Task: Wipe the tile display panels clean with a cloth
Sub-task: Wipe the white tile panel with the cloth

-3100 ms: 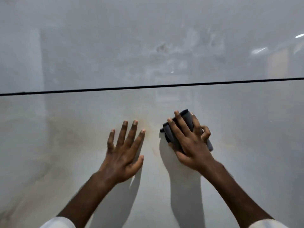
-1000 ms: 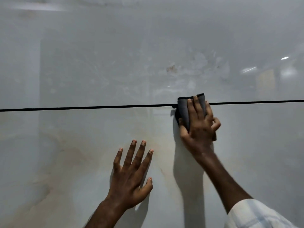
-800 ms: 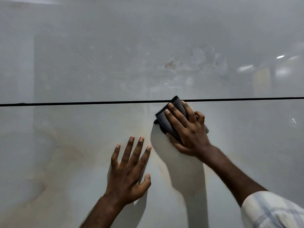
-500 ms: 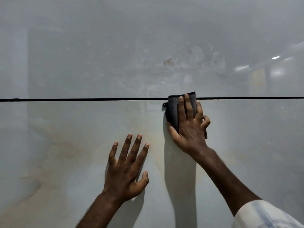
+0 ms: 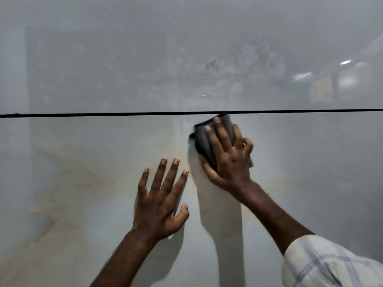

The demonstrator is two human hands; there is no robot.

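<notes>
Cloth [image 5: 204,139]: dark grey, folded into a thick pad, just right of frame centre, flat against the lower panel [image 5: 310,172]. Its top edge reaches the black joint [image 5: 103,114] between the two panels. Looks soft and light; it takes the shape of the hand over it. Motion blur at its upper corner.

Right hand [image 5: 227,156]: lies over the cloth with fingers straight, pressing it to the tile. The thumb runs along the pad's lower left edge; the little finger curls at the right side. So a flat press rather than a pinch. Judgement: this is the right hold for such a cloth, palm wide over the fold so it cannot bunch or slip out sideways.

Left hand [image 5: 160,206]: fingers spread, flat on the lower panel, below and left of the cloth. It holds nothing and seems to serve as a brace.

Panels: glossy, pale, stiff. The lower one shows faint tan veining at left of frame. The upper panel [image 5: 124,59] shows mottled smears and a small brownish spot above the cloth, upper centre-right; whether those are dirt or printed pattern I cannot tell. Lamp reflections at upper right.

Judgement: the glaze is likely slick, so the pad should glide with little force; even pressure counts for more than strength. The joint may catch the cloth's edge.

A pale checked sleeve [image 5: 331,264] shows at lower right.
</notes>
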